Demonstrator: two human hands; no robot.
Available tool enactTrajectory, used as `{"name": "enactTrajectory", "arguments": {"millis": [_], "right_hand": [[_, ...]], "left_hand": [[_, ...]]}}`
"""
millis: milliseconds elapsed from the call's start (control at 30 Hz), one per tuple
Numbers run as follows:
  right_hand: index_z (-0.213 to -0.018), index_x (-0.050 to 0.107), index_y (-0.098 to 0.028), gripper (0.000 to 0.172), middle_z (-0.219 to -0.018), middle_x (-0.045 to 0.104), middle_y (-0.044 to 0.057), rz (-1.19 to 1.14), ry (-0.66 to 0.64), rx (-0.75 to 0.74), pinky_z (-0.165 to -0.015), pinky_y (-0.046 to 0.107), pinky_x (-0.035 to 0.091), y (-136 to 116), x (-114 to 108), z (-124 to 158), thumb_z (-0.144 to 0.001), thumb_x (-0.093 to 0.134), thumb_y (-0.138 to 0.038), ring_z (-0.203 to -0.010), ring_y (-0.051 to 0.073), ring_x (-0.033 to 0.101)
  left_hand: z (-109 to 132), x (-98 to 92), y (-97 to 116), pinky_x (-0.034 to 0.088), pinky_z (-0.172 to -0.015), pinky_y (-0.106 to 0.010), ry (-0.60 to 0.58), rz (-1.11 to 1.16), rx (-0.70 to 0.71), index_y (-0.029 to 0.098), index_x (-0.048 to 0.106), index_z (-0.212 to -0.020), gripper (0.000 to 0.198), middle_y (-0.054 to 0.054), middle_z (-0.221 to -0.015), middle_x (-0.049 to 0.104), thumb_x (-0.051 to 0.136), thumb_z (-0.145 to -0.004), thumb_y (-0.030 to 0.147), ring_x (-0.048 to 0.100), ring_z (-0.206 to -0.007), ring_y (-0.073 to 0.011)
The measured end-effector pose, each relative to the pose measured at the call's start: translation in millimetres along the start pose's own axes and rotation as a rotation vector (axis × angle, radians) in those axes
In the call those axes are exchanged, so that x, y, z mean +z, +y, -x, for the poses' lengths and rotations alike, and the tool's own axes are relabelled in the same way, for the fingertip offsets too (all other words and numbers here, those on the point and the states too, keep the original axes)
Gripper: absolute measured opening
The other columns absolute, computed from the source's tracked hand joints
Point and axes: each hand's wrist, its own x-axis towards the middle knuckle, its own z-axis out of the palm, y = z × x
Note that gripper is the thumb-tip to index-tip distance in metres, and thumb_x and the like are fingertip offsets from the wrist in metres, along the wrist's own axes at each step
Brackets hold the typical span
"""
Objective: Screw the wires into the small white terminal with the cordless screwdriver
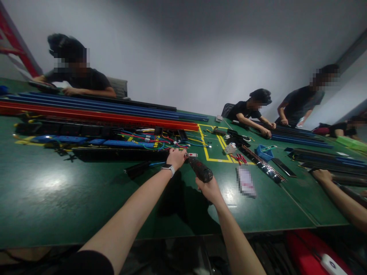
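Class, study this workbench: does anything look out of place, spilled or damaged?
No clear spill or damage shows. The messiest spot is the loose coloured wires, which sprawl untidily, some reaching across the yellow tape, unlike the straight red stock behind them. Nothing looks amiss with the power driver in the right hand.

From head height, the camera looks forward-down across the table (57, 206).

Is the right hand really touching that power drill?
Touching. The head view shows the right hand closed around the power drill, below its rear end.
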Motion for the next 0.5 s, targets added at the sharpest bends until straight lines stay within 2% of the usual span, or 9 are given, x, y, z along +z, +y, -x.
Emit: {"name": "enactTrajectory", "arguments": {"millis": [167,367,500], "right_hand": [[-0.095,0.062,-0.020,0.020,-0.064,0.060,-0.002,-0.025,-0.032,-0.003,-0.055,0.026,0.047,4.9,0.3,0.1,-0.082,0.061,-0.034,-0.057,0.016,0.058],[-0.093,0.060,-0.020,0.017,-0.065,0.058,-0.002,-0.066,-0.045,0.003,-0.052,0.026,0.047,7.4,0.8,-1.1,-0.083,0.062,-0.035,-0.055,0.016,0.057],[-0.091,0.059,-0.020,0.016,-0.064,0.057,-0.002,-0.072,-0.047,0.016,-0.050,0.025,0.044,5.7,0.1,-1.2,-0.084,0.063,-0.034,-0.054,0.015,0.055]], "left_hand": [[0.0,-0.4,-0.8,0.028,-0.099,-0.048,0.010,0.014,0.011,0.025,0.063,-0.113,0.026,-0.011,-0.098,0.074,0.049,-0.097,0.040,0.060,-0.106,-0.0297],[-0.9,-1.2,0.4,0.029,-0.100,-0.047,-0.001,0.009,-0.008,0.025,0.062,-0.118,0.029,-0.012,-0.100,0.073,0.051,-0.097,0.041,0.060,-0.108,-0.0290],[-0.9,-1.0,0.3,0.029,-0.100,-0.047,0.007,0.006,-0.005,0.024,0.064,-0.113,0.026,-0.012,-0.099,0.073,0.052,-0.096,0.040,0.060,-0.107,-0.0289]]}}
